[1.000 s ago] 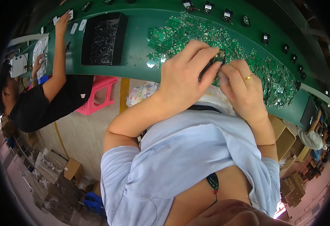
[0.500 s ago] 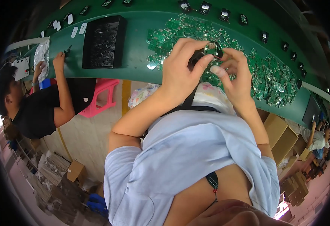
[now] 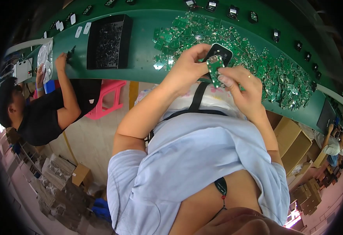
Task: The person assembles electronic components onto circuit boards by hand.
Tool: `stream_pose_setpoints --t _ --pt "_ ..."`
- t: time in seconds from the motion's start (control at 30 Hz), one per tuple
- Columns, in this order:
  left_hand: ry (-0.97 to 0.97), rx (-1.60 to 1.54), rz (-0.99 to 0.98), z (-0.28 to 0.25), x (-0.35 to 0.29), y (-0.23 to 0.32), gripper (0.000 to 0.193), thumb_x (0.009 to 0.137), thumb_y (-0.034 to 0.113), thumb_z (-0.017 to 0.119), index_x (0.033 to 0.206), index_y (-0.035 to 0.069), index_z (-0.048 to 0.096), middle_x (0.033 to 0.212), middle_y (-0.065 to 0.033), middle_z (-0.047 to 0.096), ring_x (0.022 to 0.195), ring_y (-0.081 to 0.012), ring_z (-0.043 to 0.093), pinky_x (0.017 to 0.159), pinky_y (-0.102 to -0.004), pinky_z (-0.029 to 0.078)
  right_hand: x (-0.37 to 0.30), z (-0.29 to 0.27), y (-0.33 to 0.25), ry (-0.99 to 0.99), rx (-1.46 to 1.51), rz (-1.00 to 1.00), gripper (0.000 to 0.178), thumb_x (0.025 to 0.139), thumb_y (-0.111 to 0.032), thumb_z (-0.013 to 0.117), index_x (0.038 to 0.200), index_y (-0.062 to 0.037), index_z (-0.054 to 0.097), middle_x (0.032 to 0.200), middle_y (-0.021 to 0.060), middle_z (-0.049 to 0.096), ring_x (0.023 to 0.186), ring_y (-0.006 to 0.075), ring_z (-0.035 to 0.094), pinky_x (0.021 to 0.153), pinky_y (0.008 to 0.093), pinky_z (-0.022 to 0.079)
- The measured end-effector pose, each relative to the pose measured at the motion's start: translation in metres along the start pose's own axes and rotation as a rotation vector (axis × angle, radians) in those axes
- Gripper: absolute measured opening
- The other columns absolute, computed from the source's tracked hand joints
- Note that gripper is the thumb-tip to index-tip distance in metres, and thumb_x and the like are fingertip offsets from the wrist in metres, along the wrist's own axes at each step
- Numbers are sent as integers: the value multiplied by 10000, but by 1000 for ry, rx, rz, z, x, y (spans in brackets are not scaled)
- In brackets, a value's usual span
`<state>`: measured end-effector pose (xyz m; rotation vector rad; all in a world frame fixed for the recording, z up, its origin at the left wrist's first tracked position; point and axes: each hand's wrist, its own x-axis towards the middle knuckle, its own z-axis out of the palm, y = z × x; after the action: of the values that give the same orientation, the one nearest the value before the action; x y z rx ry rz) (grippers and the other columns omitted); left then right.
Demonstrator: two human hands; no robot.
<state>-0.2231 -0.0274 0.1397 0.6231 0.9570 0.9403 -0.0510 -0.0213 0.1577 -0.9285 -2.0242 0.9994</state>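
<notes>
Just on the person's side of the heap of green circuit boards (image 3: 285, 84), the left hand (image 3: 191, 64) is gripping a black housing (image 3: 222, 52), its fingers curling behind the shell; whether its thumb is also pressing the board, I cannot tell. A single circuit board (image 3: 215, 71) is lying tilted across the housing's near side, in front of the heap. The right hand (image 3: 242, 80) is pinching that board by its lower right edge between thumb and fingers.

Handling this pair well is probably calling for a steady left grip, with the right fingertips bearing on the board's edge rather than on its soldered parts, and a gentle turn rather than force. Whether a wire is joining the two, I cannot tell, so tugging them apart would be risking a strain.

Counting from left to right: well left of the heap, one co-worker's hand (image 3: 61, 62) is touching small dark parts, too tiny to number. Nearer the heap's left, two white plates (image 3: 83, 29) are lying side by side, then one black tray (image 3: 125, 43) is holding uncountable dark pieces. Two hands are holding one housing and one board. Beyond the heap, at least eight black cases (image 3: 253, 17) are forming a row.
</notes>
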Motion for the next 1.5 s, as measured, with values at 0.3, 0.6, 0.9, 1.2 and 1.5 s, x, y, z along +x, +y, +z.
stream_pose_setpoints --t 0.3,0.6,0.9,1.2,1.5 --pt "159 -10 65 15 -8 -3 256 851 129 588 1069 29 498 926 -30 565 813 -77 540 666 -218 471 13 -3 18 267 -422 -310 149 678 -33 665 819 -70 636 726 43 568 640 184 562 492 275 436" --pt "130 84 205 16 -12 -5 336 853 129 601 1120 -5 448 1017 -98 559 824 -103 579 701 -232 488 19 2 12 279 -337 -197 104 710 -43 660 800 -68 617 725 52 564 632 203 561 516 292 449" --pt "190 116 320 7 3 -8 284 839 74 596 1076 -6 461 973 -81 558 787 -95 575 660 -211 480 23 13 31 184 -341 -196 176 744 -57 652 911 -57 596 714 53 540 615 182 549 501 282 437" --pt "241 271 350 -26 90 -36 239 805 108 606 980 -23 509 853 -106 612 740 -127 585 632 -251 466 35 36 89 179 318 504 268 893 -125 520 1117 8 454 808 61 575 587 108 572 467 213 439" --pt "956 1033 566 -141 215 -35 283 789 161 594 1049 53 577 1028 -140 582 992 -328 518 823 -385 441 141 -29 251 343 -75 587 272 873 -145 541 1039 69 512 696 101 600 524 147 605 456 259 481"
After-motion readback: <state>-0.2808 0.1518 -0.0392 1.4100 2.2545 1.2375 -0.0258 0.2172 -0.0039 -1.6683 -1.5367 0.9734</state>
